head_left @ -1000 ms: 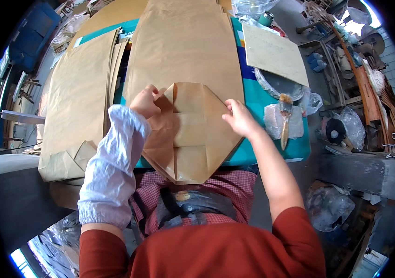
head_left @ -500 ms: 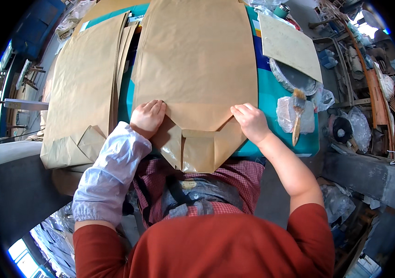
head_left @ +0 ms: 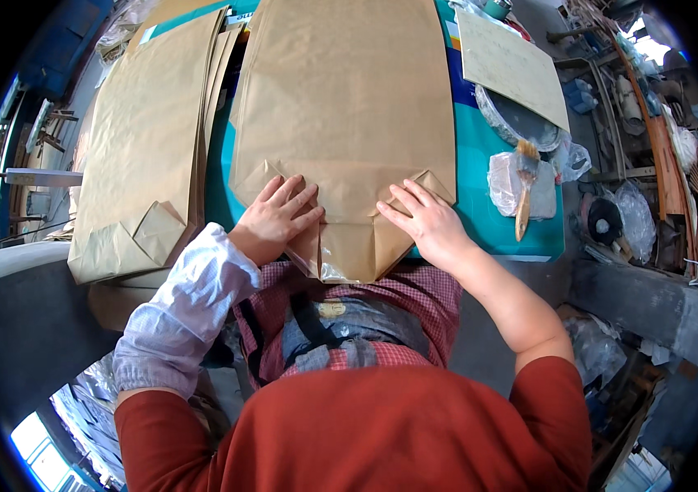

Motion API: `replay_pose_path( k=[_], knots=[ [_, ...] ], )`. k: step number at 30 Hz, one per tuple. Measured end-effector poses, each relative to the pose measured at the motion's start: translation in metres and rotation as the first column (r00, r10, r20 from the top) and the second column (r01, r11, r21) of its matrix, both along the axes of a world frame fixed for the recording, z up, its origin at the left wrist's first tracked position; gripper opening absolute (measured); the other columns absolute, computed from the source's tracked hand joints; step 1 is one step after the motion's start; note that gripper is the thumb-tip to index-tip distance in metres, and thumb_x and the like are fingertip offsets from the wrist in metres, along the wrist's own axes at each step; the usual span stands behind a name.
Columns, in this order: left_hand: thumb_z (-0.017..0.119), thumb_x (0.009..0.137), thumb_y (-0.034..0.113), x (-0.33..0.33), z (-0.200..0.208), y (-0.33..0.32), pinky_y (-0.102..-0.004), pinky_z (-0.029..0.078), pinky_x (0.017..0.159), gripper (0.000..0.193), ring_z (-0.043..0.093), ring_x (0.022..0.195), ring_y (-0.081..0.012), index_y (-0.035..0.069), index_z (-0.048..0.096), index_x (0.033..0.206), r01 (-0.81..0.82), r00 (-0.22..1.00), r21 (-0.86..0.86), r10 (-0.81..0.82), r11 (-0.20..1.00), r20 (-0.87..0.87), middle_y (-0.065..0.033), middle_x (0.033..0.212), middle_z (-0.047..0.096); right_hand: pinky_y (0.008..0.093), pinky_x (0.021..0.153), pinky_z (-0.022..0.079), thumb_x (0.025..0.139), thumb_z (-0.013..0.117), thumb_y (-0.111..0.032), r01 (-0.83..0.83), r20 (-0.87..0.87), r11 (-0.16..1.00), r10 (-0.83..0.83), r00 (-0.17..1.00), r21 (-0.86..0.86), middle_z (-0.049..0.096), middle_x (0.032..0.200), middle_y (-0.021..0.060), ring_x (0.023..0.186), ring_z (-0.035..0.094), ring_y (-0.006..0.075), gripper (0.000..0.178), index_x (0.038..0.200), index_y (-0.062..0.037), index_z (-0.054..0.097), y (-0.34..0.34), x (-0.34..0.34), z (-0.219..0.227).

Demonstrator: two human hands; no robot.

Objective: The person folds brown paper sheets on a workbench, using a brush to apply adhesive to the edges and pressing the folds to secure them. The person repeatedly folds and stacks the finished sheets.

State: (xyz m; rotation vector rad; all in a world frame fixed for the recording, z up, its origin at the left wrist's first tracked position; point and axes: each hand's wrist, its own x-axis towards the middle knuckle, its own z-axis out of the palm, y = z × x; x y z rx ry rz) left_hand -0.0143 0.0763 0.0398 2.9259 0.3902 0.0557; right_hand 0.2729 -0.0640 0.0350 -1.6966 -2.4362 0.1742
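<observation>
A large brown paper bag (head_left: 349, 98) lies flat in front of me, its near end folded into a bottom with slanting corner flaps. The tip of that end hangs over the table's near edge toward my lap. My left hand (head_left: 277, 215) rests on the left corner fold with its fingers spread. On the right corner fold lies my right hand (head_left: 424, 215), fingers spread and pressing on the paper. Neither hand grips anything. The palms hide part of the folds beneath.
To the left is a stack of brown paper bags (head_left: 144, 139). A teal sheet (head_left: 480, 176) covers the table. On the right are a brush (head_left: 525, 189) on a plastic-wrapped block, a round plastic-covered basin (head_left: 513, 119), and a pale board (head_left: 509, 70) partly over it.
Both hands have moved inward from the bag's side corners and flattened, fingers spreading. The corner folds now lie flatter, with small triangles showing beyond the fingers.
</observation>
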Motion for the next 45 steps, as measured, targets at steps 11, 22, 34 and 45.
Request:
replay_pose_path(
  k=[11, 22, 34, 45],
  knots=[
    [0.057, 0.065, 0.004, -0.013, -0.015, 0.003, -0.0552, 0.012, 0.118, 0.048, 0.024, 0.144, -0.0387, 0.006, 0.066, 0.112, -0.091, 0.996, -0.446, 0.082, 0.890, -0.040, -0.0127, 0.148, 0.043, 0.0401, 0.083, 0.048, 0.072, 0.059, -0.002, 0.273, -0.285, 0.951, -0.224, 0.932, 0.147, 0.059, 0.094, 0.0119, 0.095, 0.058, 0.0303, 0.024, 0.096, -0.0010, 0.062, -0.040, -0.034, -0.012],
    [0.075, 0.072, 0.010, -0.003, -0.018, 0.010, -0.0411, 0.047, 0.088, 0.015, 0.058, 0.102, -0.0333, 0.000, 0.064, 0.078, -0.313, 0.807, -0.553, 0.523, 0.772, 0.273, -0.0142, 0.103, 0.062, 0.0373, 0.068, 0.046, 0.074, 0.078, -0.012, 0.454, -0.589, 0.890, -0.345, 0.730, 0.040, 0.062, 0.074, 0.0060, 0.070, 0.057, 0.0252, 0.016, 0.071, -0.0042, 0.064, 0.001, -0.007, -0.016],
    [0.064, 0.086, 0.046, 0.057, -0.017, 0.017, -0.0418, 0.052, 0.075, 0.041, 0.066, 0.082, -0.0324, 0.005, 0.070, 0.081, -0.774, 0.632, -0.054, 0.775, 0.631, -0.019, -0.0140, 0.082, 0.068, 0.0418, 0.059, 0.050, 0.080, 0.073, -0.040, 0.668, -0.147, 0.743, -0.655, 0.741, 0.055, 0.062, 0.071, 0.0123, 0.067, 0.063, 0.0303, 0.040, 0.068, -0.0045, 0.061, 0.057, -0.023, -0.040],
    [0.060, 0.067, 0.021, 0.052, 0.002, -0.015, -0.0484, 0.020, 0.119, 0.078, 0.035, 0.141, -0.0313, -0.003, 0.044, 0.139, -0.242, 0.958, -0.086, 0.252, 0.967, 0.135, -0.0197, 0.148, 0.041, 0.0449, 0.103, 0.039, 0.071, 0.077, -0.022, 0.310, -0.280, 0.940, -0.263, 0.923, 0.139, 0.055, 0.128, 0.0177, 0.122, 0.050, 0.0326, 0.067, 0.129, 0.0008, 0.051, 0.031, -0.064, -0.007]
  ],
)
